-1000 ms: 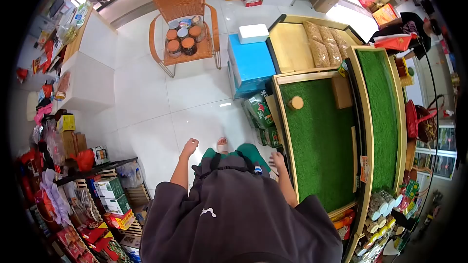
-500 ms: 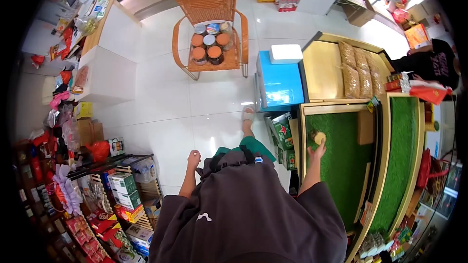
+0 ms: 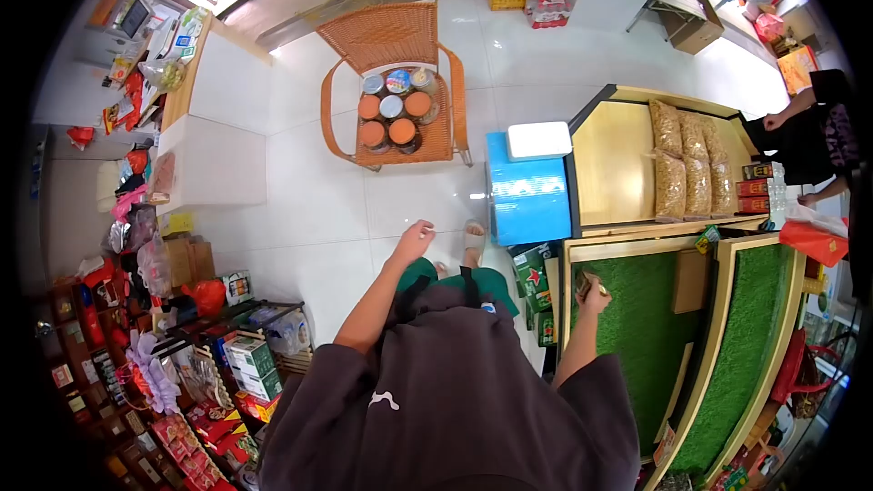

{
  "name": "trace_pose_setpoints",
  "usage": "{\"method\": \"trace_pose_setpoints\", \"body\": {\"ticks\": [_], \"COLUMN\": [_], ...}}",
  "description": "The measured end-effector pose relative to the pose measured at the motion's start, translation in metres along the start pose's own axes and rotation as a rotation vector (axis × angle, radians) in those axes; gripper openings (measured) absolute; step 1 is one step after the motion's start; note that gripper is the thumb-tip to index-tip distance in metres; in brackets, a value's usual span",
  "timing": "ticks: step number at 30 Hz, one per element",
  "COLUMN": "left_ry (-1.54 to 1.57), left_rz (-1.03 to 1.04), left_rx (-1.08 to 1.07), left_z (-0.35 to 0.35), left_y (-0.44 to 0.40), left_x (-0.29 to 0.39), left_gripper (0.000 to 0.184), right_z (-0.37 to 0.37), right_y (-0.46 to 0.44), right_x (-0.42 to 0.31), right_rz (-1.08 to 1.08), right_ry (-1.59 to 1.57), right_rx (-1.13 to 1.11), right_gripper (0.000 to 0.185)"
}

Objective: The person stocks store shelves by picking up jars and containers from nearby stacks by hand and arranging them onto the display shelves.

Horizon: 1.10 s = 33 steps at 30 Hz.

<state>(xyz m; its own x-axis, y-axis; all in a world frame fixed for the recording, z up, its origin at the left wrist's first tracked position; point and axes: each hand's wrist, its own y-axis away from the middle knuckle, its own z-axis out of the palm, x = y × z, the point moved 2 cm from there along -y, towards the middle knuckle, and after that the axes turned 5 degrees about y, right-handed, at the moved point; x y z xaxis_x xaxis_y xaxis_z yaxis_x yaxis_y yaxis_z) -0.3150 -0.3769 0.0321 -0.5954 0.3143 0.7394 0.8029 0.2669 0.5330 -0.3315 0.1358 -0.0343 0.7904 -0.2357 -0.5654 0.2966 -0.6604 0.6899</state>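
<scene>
My right hand (image 3: 595,298) is closed around a small jar (image 3: 584,284), just above the green-lined display bin (image 3: 627,336). The jar looks tilted, and my fingers cover part of it. In front of my body hangs my left hand (image 3: 419,235), with nothing in it and its fingers loosely bent and apart. Ahead of me, a woven chair (image 3: 382,36) bears several jars (image 3: 403,133) with orange, white and blue lids.
A blue box (image 3: 529,195) with a white box (image 3: 538,141) on it stands ahead right, beside a wooden bin holding bagged goods (image 3: 670,186). Green cartons (image 3: 532,277) stand by my right leg. Stocked shelves (image 3: 245,364) line the left. Another person (image 3: 809,118) is at far right.
My left hand has swung forward and right, its fingers loosening. The jar in my right hand has tipped, showing less of its yellow lid. The whole view has shifted, with the chair lower in it.
</scene>
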Motion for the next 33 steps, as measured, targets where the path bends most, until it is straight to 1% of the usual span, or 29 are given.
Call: {"method": "trace_pose_setpoints", "body": {"ticks": [1,2,3,4,5,6,7,8,9,10,11,12,13,15,16,17,18,19,20,22,24,25,26,27,28,30,31,32,33], "left_ry": [0.032,0.056,0.045,-0.028,-0.095,-0.113,-0.13,-0.149,-0.154,-0.129,-0.097,-0.061,-0.163,-0.162,-0.141,-0.138,-0.115,-0.092,-0.084,-0.039,-0.007,-0.056,-0.027,-0.011,-0.029,-0.062,-0.072,0.007,-0.015], "left_rz": [-0.007,-0.007,0.016,0.227,0.447,0.496,0.547,0.571,0.6,0.683,0.763,0.77,0.848,0.905,0.865,0.902,0.901,0.899,0.919,0.974,1.005,0.944,0.881,0.82,0.828,0.828,0.829,0.75,0.777], "left_rx": [-0.144,-0.295,-0.32,-0.389,-0.47,-0.516,-0.561,-0.627,-0.68,-0.714,-0.741,-0.835,-0.839,-0.94,-0.971,-1.0,-1.072,-1.139,-1.169,-1.185,-1.169,-1.123,-1.178,-1.238,-1.273,-1.324,-1.342,-1.344,-1.375], "left_z": [0.017,0.03,0.041,0.057,0.073,0.084,0.09,0.101,0.108,0.11,0.114,0.122,0.125,0.134,0.134,0.133,0.132,0.131,0.128,0.12,0.117,0.11,0.111,0.112,0.11,0.11,0.113,0.114,0.115], "left_y": [-0.006,-0.015,-0.023,-0.021,-0.018,-0.011,-0.003,0.001,0.006,0.017,0.024,0.027,0.03,0.03,0.032,0.035,0.041,0.046,0.051,0.059,0.061,0.065,0.066,0.068,0.072,0.078,0.079,0.084,0.089], "left_x": [0.012,0.023,0.035,0.05,0.067,0.089,0.112,0.124,0.14,0.158,0.169,0.173,0.175,0.168,0.166,0.163,0.159,0.158,0.156,0.154,0.152,0.15,0.141,0.133,0.13,0.119,0.11,0.105,0.103], "left_gripper": [0.036,0.038,0.038,0.048,0.058,0.072,0.087,0.106,0.106,0.11,0.114,0.116,0.116,0.112,0.105,0.095,0.092,0.088,0.083,0.082,0.082,0.088,0.09,0.092,0.095,0.09,0.088,0.076,0.076], "right_z": [0.008,0.02,0.024,0.027,0.034,0.042,0.044,0.056,0.054,0.059,0.065,0.065,0.07,0.073,0.067,0.063,0.06,0.058,0.057,0.052,0.045,0.039,0.035,0.033,0.03,0.031,0.032,0.031,0.027], "right_y": [0.009,0.027,0.042,0.025,0.062,0.063,0.116,0.102,0.172,0.188,0.194,0.223,0.241,0.254,0.267,0.281,0.287,0.302,0.31,0.333,0.34,0.345,0.35,0.361,0.366,0.371,0.371,0.372,0.377], "right_x": [0.003,0.0,-0.007,0.01,0.0,0.011,-0.012,0.013,-0.025,-0.023,-0.013,-0.021,-0.021,-0.004,-0.004,-0.005,0.003,0.002,0.005,0.003,0.014,0.019,0.025,0.026,0.034,0.051,0.062,0.071,0.073], "right_rz": [-0.06,-0.142,-0.218,-0.31,-0.317,-0.443,-0.318,-0.386,-0.211,-0.2,-0.186,-0.148,-0.217,-0.303,-0.258,-0.21,-0.162,-0.101,-0.095,-0.075,-0.05,-0.047,-0.037,-0.027,-0.031,-0.049,0.002,0.054,0.04], "right_ry": [-0.021,-0.026,-0.041,0.033,-0.207,-0.231,-0.328,-0.303,-0.377,-0.435,-0.406,-0.487,-0.483,-0.588,-0.606,-0.626,-0.594,-0.635,-0.655,-0.662,-0.693,-0.728,-0.697,-0.687,-0.681,-0.736,-0.751,-0.762,-0.801], "right_rx": [0.074,0.106,0.153,0.141,0.08,0.093,-0.027,-0.039,-0.122,-0.236,-0.264,-0.383,-0.359,-0.276,-0.258,-0.246,-0.212,-0.192,-0.163,-0.129,-0.165,-0.174,-0.21,-0.179,-0.168,-0.121,-0.11,-0.108,-0.088], "right_gripper": [0.069,0.065,0.061,0.058,0.057,0.057,0.056,0.058,0.058,0.057,0.055,0.051,0.05,0.045,0.043,0.041,0.038,0.034,0.034,0.034,0.04,0.043,0.046,0.046,0.05,0.053,0.05,0.048,0.048]}}
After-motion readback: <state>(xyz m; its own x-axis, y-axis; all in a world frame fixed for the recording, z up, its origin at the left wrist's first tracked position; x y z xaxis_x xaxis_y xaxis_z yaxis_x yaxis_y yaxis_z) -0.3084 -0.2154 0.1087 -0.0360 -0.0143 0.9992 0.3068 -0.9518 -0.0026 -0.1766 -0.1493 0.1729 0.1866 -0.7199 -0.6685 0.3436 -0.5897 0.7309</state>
